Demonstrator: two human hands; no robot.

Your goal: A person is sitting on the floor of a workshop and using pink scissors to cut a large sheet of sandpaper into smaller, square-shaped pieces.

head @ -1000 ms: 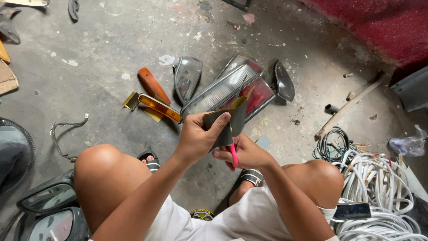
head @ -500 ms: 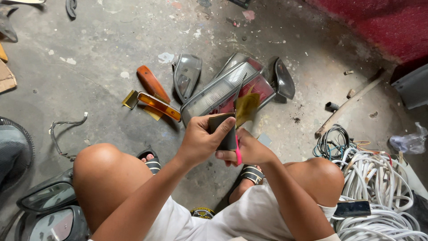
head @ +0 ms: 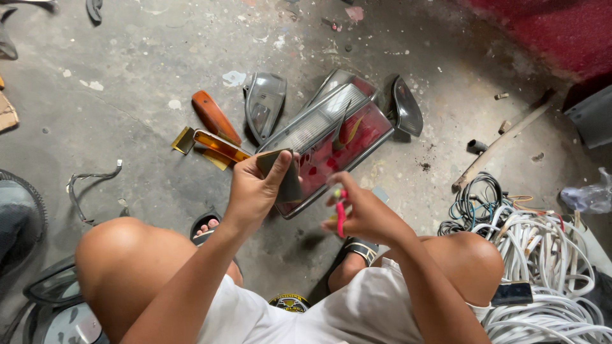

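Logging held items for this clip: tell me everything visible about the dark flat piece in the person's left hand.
The dark flat piece is a thin, olive-grey panel, roughly rectangular, of what looks like plastic or tinted lens. The left hand pinches it upright, thumb across its near face, fingers behind. It sits above the concrete floor, in front of the red tail-light unit. The right hand, holding a pink tool, is apart from it.

Our hands have parted: a second ago they met over the dark piece (head: pixel 280 173), the right hand (head: pixel 363 213) working the pink tool (head: pixel 341 215) against it. Now our left hand (head: pixel 255 191) alone holds the piece, and our right has drawn the tool clear.
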